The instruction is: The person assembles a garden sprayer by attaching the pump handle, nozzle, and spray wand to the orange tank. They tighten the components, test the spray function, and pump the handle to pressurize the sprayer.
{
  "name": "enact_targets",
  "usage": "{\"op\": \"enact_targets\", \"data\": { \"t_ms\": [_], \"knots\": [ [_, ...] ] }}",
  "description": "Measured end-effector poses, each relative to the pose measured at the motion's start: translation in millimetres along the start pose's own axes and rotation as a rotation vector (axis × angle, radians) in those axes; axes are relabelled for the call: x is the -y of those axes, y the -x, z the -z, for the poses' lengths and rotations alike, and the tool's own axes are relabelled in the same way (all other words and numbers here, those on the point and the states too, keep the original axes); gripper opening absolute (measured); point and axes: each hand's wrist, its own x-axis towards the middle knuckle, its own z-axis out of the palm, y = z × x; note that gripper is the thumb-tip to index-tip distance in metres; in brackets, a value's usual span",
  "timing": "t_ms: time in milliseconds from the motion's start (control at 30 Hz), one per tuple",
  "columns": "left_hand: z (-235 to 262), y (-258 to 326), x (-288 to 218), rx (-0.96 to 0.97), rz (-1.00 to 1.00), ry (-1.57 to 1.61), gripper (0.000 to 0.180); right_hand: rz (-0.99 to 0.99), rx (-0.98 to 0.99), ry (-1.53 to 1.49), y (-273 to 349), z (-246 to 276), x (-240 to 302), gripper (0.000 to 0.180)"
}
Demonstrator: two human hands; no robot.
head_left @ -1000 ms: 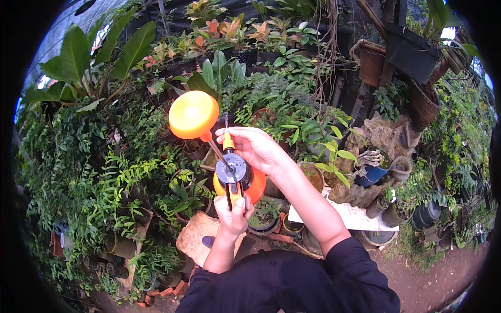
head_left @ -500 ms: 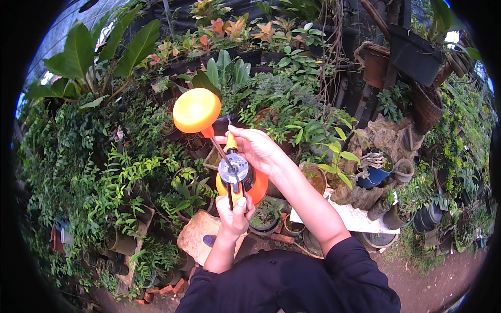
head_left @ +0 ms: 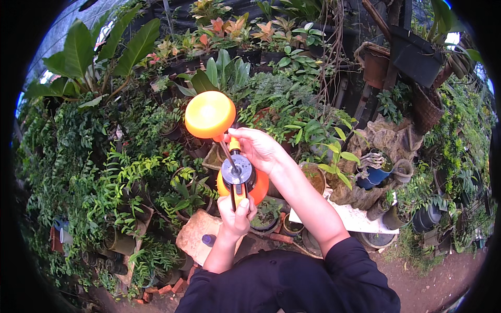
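An orange pump sprayer is held out over the plants, its round orange pump knob raised on a thin metal rod above the grey cap. Wrapped round the sprayer's black and orange handle, my left hand has its thumb near the top of the grip. Beyond the cap, the fingers of my right hand close on the yellow nozzle; some fingertips are hidden behind the knob and nozzle. The lower part of the sprayer tank is partly covered by the cap and my left hand.
Dense potted greenery surrounds my arms. A stone slab carrying a small purple-capped bottle lies below my left forearm. To the right are a white board, a blue pot and a dark hanging planter. Bricks line the ground.
The pump knob has swung to the right and slightly nearer to me, with the cap shifting a little too. Both hands keep their hold on the sprayer.
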Motion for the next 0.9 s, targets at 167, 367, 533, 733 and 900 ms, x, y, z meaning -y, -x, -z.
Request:
{"op": "enact_targets", "data": {
  "t_ms": [167, 367, 533, 733, 900],
  "knots": [
    [-1, 1, 2, -0.012, 0.006, 0.007, 0.042, 0.025, -0.052, 0.026, 10, -4, 3, 0.018],
    [0, -1, 6, 0.005, -0.003, 0.010, 0.042, 0.065, 0.096, -0.054, 14, 2, 3, 0.023],
    [-1, 0, 9, -0.008, 0.007, -0.006, 0.042, 0.063, 0.054, -0.033, 10, 7, -2, 0.023],
    [-1, 0, 13, -0.006, -0.006, 0.002, 0.041, 0.078, -0.032, 0.001, 12, 4, -5, 0.025],
    [-1, -2, 16, -0.028, 0.016, 0.042, 0.041, 0.281, -0.033, 0.169, 18, 3, -17, 0.028]
  ]
}}
